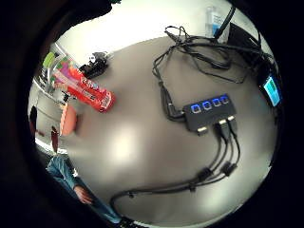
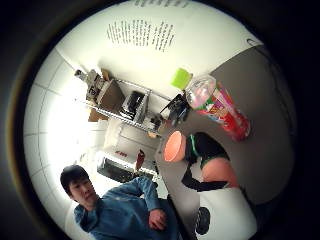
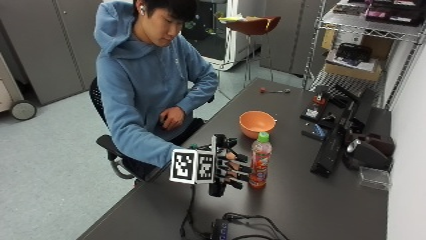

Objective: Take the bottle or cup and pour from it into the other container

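Red bottle (image 3: 259, 161) just beside hand (image 3: 228, 169)

An orange bowl (image 3: 257, 123) and a green-capped bottle (image 3: 260, 161) with a red, pink-patterned label stand on a dark grey table (image 3: 299, 200). The person's hoodie (image 3: 143, 75) is blue; the right hand (image 3: 226, 167) wears black.

No readable text: bottle (image 3: 259, 161) label print and wall lettering (image 2: 142, 33) both too blurred.
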